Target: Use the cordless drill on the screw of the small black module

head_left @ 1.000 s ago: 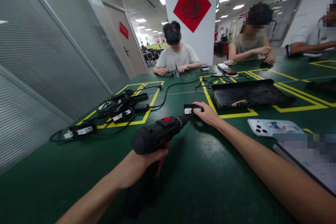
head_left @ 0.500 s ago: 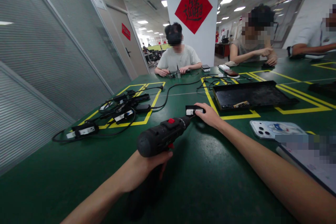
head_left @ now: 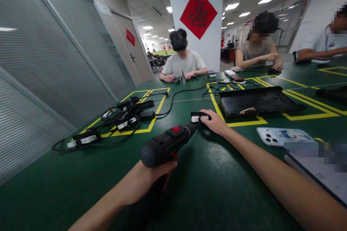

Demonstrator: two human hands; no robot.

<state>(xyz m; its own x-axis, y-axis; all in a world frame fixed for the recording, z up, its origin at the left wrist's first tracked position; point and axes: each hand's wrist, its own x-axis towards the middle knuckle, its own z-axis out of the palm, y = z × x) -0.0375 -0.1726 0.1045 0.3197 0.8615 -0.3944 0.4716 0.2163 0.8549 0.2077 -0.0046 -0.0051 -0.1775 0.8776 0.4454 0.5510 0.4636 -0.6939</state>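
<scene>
A black cordless drill with red buttons is gripped by my left hand, fingers wrapped round its handle. Its nose points away from me, toward a small black box with a white label. My right hand is closed on that box, thumb and fingers at its right side, holding it at the table. The drill's tip is close to the box's near side; whether they touch I cannot tell. The lower part of the drill's handle is dark and hard to make out.
Several black power adapters with cables lie in a yellow-taped area on the left. A black tray sits to the right, nearer me a phone and a flat pale device. Across the green table sit other people.
The whole view has tilted slightly, so the scene sits a little lower. Both hands keep their hold, and the drill stays pointed at the small box.
</scene>
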